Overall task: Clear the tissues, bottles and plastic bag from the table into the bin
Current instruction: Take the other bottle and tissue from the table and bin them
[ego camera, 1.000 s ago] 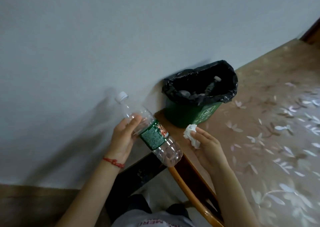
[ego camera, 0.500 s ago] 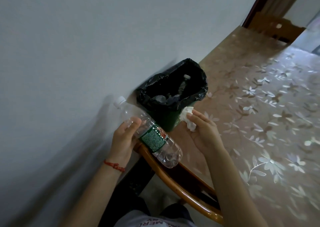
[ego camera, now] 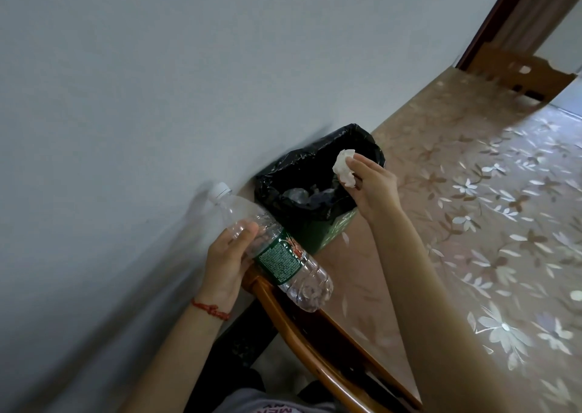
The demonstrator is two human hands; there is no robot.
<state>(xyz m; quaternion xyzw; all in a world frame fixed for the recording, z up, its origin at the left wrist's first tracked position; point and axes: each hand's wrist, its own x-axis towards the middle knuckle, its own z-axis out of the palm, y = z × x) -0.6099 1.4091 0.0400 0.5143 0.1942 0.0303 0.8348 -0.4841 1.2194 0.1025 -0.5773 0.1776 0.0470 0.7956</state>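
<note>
My left hand (ego camera: 225,260) grips a clear plastic bottle (ego camera: 277,252) with a green label and white cap, tilted with its cap up toward the wall. A crumpled white tissue (ego camera: 345,168) is pinched in the fingers of my right hand (ego camera: 373,184), held right over the open mouth of the bin. The small green bin (ego camera: 333,230), lined with a black bag (ego camera: 283,189), stands on the table against the wall. Crushed clear plastic and other rubbish lie inside it.
The table (ego camera: 472,223) has a beige floral cover and a rounded wooden edge (ego camera: 302,343). A grey wall (ego camera: 157,97) runs along the left. A wooden chair back (ego camera: 519,72) stands at the table's far end by a doorway.
My right hand has lifted the tissue from beside the bin to above its opening. The left hand keeps hold of the bottle. The camera view has swung right.
</note>
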